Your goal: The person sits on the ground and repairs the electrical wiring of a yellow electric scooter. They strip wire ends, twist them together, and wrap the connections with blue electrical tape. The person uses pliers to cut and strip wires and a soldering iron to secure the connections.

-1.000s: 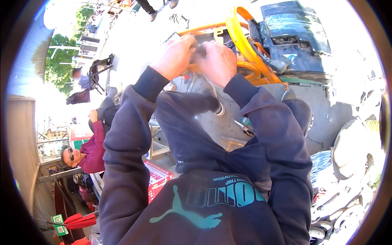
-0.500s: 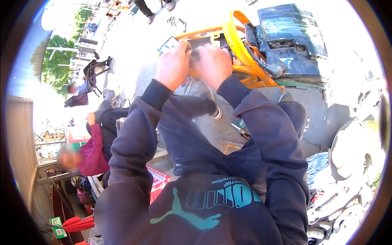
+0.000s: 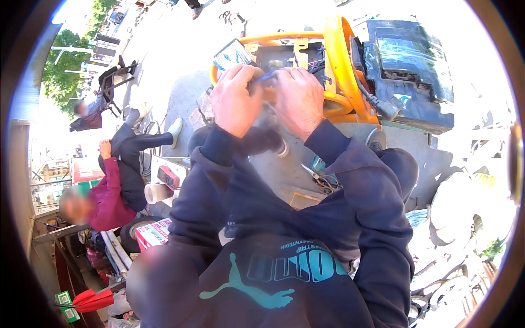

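Side by side in front of the orange tubular frame (image 3: pixel 342 60) are my two hands. A thin blue wire (image 3: pixel 266 76) spans the small gap between them. Closed fingers of my left hand (image 3: pixel 236 101) pinch one end of it, while my right hand (image 3: pixel 298 99) grips the other. Just beyond the left hand, a silver finned box (image 3: pixel 234 56) with blue leads leans on the frame. Dark wiring runs inside the frame, right of the right hand. The exact fingertip contact is partly hidden behind my knuckles.
A large black plastic casing (image 3: pixel 410 65) with a thick plugged cable (image 3: pixel 377 104) stands right of the frame. Tools (image 3: pixel 320 177) lie on the ground by my right leg. A red meter (image 3: pixel 168 177) rests at left, near a seated person (image 3: pixel 112 191). Assorted clutter fills the right side.
My hands have shifted slightly down and apart, exposing the blue wire between them. The view has moved, so the frame sits further right and the red meter has come into sight.
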`<state>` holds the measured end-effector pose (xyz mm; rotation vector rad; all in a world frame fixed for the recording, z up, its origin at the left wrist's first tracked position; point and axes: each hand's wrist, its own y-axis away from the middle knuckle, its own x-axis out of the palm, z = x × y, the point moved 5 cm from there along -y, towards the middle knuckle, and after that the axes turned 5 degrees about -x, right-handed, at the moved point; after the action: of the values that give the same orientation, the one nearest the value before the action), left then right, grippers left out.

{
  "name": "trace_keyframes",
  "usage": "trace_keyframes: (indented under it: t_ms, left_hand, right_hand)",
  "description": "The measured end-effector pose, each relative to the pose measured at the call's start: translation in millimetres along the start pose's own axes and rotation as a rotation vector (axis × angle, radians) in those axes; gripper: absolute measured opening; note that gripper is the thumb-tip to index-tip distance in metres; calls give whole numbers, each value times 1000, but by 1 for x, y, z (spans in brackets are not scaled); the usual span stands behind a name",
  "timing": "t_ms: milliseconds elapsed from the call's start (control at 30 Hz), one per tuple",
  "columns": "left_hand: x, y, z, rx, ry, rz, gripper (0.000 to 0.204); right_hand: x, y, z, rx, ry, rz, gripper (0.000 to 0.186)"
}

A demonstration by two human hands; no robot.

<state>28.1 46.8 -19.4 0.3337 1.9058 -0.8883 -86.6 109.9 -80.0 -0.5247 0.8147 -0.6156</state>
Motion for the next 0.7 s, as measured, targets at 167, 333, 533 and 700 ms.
trace_keyframes:
  t_ms: [167,333,533,700]
  left_hand:
    - [-6,14,6,-97,254,-171,16]
    - [-3,13,15,-153,521,-243,16]
    - [5,27,27,-276,597,-268,16]
    - [4,28,6,-57,419,-395,20]
  right_hand:
    - [1,-2,8,-66,74,-12,20]
    - [4,-2,10,-116,57,44,20]
    - [5,0,15,-141,-20,179,23]
    - [0,-3,6,-95,20,139,20]
